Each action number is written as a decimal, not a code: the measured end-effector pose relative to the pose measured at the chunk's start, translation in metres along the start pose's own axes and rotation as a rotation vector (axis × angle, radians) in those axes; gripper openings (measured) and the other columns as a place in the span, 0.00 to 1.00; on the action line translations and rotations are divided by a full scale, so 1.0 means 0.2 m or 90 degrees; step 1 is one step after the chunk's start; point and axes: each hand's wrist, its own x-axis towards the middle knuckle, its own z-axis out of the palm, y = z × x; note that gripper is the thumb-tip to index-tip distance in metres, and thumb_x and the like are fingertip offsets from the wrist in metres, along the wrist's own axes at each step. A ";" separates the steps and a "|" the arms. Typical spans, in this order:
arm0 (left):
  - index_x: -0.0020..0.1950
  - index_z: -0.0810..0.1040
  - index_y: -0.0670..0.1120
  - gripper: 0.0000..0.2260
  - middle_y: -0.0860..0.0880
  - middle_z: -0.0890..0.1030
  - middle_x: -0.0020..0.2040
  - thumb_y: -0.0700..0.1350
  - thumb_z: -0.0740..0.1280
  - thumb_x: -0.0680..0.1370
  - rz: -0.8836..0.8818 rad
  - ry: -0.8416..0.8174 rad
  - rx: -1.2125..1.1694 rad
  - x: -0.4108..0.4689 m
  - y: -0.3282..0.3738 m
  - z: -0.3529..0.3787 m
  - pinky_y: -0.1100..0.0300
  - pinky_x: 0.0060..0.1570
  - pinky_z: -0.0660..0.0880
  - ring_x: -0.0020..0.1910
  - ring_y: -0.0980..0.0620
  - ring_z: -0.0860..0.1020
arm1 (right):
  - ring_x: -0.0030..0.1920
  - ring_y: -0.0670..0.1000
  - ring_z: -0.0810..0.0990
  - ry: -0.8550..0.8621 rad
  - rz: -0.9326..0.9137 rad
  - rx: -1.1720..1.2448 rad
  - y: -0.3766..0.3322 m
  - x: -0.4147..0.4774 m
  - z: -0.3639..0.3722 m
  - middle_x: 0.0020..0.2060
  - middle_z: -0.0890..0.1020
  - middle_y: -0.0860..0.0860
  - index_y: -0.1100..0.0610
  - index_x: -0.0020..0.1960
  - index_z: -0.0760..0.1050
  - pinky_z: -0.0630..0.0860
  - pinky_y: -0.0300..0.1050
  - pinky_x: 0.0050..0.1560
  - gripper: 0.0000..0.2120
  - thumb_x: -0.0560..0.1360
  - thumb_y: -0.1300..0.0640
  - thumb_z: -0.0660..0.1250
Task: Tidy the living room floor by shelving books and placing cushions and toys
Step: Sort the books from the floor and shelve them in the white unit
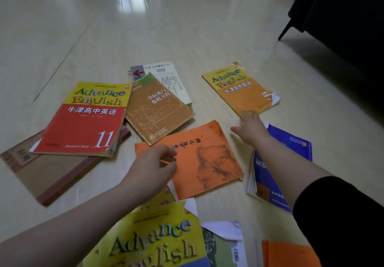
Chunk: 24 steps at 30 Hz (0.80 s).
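Note:
Several books lie scattered on the pale floor. My right hand [250, 128] stretches out, fingertips touching the near edge of the orange "Advance with English" book [242, 89]. My left hand [152, 166] hovers with loosely curled fingers over the left edge of the plain orange book [207, 158], holding nothing. A red "Advance with English 11" book [83, 121] rests on a brown hardcover [41, 167]. A brown maths book [155, 108] overlaps a white book [174, 77]. A blue book [278, 162] lies under my right forearm. A yellow "Advance with English" book [153, 239] is nearest to me.
A dark sofa [342, 17] with a thin black leg [284, 30] stands at the upper right. Glossy tile floor [145, 27] stretches beyond the books. More book covers, green [220, 250] and orange [286, 254], lie at the bottom edge.

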 end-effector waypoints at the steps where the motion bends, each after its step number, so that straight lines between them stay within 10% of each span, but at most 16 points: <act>1: 0.55 0.76 0.52 0.08 0.56 0.79 0.48 0.42 0.65 0.77 0.000 0.000 0.005 0.02 -0.01 0.00 0.74 0.32 0.71 0.44 0.60 0.78 | 0.74 0.63 0.59 -0.005 0.015 -0.002 0.02 0.05 -0.01 0.77 0.50 0.59 0.54 0.77 0.51 0.63 0.54 0.69 0.38 0.76 0.46 0.67; 10: 0.52 0.76 0.54 0.07 0.58 0.80 0.47 0.43 0.66 0.77 -0.006 0.010 0.031 0.16 0.00 0.05 0.73 0.37 0.68 0.42 0.63 0.77 | 0.77 0.59 0.50 0.011 -0.047 -0.033 0.08 0.19 0.13 0.77 0.54 0.58 0.58 0.78 0.49 0.54 0.54 0.74 0.43 0.75 0.37 0.63; 15: 0.50 0.77 0.54 0.07 0.56 0.81 0.48 0.42 0.66 0.76 -0.014 0.034 0.017 0.19 -0.02 0.06 0.71 0.40 0.68 0.44 0.61 0.77 | 0.55 0.58 0.76 0.133 -0.115 -0.191 0.08 0.11 0.11 0.54 0.75 0.55 0.57 0.55 0.74 0.72 0.49 0.45 0.27 0.71 0.34 0.65; 20: 0.50 0.79 0.52 0.06 0.54 0.81 0.48 0.42 0.66 0.76 -0.019 0.056 0.017 0.22 -0.03 0.07 0.63 0.46 0.72 0.46 0.57 0.78 | 0.56 0.59 0.73 0.136 -0.025 -0.091 0.08 0.11 0.11 0.53 0.74 0.58 0.61 0.54 0.73 0.69 0.48 0.44 0.29 0.70 0.36 0.67; 24: 0.50 0.78 0.53 0.06 0.54 0.81 0.48 0.42 0.66 0.76 -0.012 0.056 0.018 0.22 -0.03 0.08 0.62 0.46 0.73 0.46 0.57 0.78 | 0.42 0.58 0.76 0.124 -0.062 -0.217 0.00 0.12 0.07 0.45 0.80 0.58 0.59 0.44 0.72 0.64 0.43 0.35 0.11 0.75 0.50 0.64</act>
